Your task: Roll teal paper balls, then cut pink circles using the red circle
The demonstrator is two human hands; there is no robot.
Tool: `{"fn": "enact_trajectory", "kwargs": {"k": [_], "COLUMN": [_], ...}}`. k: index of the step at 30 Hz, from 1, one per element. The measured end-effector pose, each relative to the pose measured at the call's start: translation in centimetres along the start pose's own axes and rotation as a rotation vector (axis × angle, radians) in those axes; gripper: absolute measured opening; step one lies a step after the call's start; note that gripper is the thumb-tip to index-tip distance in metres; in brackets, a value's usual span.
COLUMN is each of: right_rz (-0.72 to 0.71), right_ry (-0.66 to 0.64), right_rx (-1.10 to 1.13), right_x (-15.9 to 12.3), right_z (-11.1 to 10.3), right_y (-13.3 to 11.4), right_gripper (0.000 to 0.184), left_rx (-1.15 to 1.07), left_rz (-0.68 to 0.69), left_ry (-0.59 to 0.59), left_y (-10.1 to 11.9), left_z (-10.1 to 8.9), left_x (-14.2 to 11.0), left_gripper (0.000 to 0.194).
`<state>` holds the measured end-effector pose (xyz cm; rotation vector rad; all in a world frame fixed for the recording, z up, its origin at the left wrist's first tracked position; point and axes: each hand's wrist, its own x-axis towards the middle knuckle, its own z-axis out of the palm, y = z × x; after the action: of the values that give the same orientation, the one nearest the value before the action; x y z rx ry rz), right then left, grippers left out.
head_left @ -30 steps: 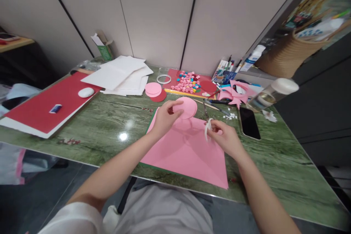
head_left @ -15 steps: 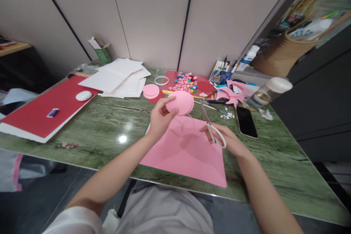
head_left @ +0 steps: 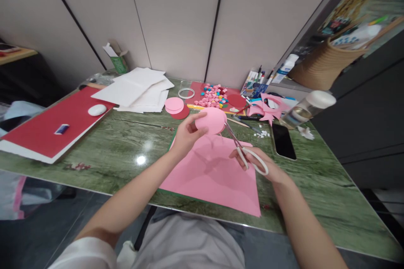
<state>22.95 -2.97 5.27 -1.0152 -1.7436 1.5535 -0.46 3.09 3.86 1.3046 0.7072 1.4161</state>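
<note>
Pinched between the thumb and fingers of my left hand point(head_left: 188, 133) is a pink paper circle point(head_left: 211, 120), raised above the table. My right hand point(head_left: 257, 160) grips the white-handled scissors point(head_left: 235, 138), whose blades point up and left and reach the circle's right edge. Whether the blades are cutting into the paper I cannot tell. A thin curled strip hangs below the circle. Under both hands lies a large pink paper sheet point(head_left: 210, 180), with a green edge showing beneath it. Left of the held circle, pink paper circles point(head_left: 174, 104) overlap a red one point(head_left: 181, 113).
White sheets point(head_left: 135, 86) and a red board point(head_left: 59, 122) lie to the left. Small coloured pieces point(head_left: 213, 96) are heaped at the back. On the right are pink scraps point(head_left: 267, 107), a phone point(head_left: 284, 141), a bottle point(head_left: 307, 109) and a marker box point(head_left: 254, 84).
The scissors have moved left and their blades now meet the circle's right edge, with the handles spread wider. My left hand has shifted slightly right and down with the circle.
</note>
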Motion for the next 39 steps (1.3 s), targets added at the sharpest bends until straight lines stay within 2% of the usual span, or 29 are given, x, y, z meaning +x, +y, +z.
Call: {"fn": "enact_trajectory", "kwargs": {"k": [9, 19, 25, 39], "right_rz": [-0.042, 0.014, 0.04, 0.054], "right_ry": [0.037, 0.011, 0.008, 0.043], "right_rx": [-0.018, -0.073, -0.12, -0.143], "right_x": [-0.1, -0.3, -0.4, -0.4], "right_z": [-0.1, -0.5, -0.6, -0.4], "right_y": [-0.2, -0.7, -0.9, -1.0], "right_gripper": [0.047, 0.046, 0.046, 0.041], "left_rx": [0.077, 0.182, 0.262, 0.173], "left_rz": [0.002, 0.019, 0.038, 0.052], "left_ry": [-0.128, -0.203, -0.224, -0.225], "left_y": [0.3, 0.8, 1.1, 1.1], "left_z": [0.1, -0.3, -0.4, -0.4], "left_x": [-0.3, -0.3, -0.2, -0.1], "left_gripper": [0.041, 0.038, 0.038, 0.037]}}
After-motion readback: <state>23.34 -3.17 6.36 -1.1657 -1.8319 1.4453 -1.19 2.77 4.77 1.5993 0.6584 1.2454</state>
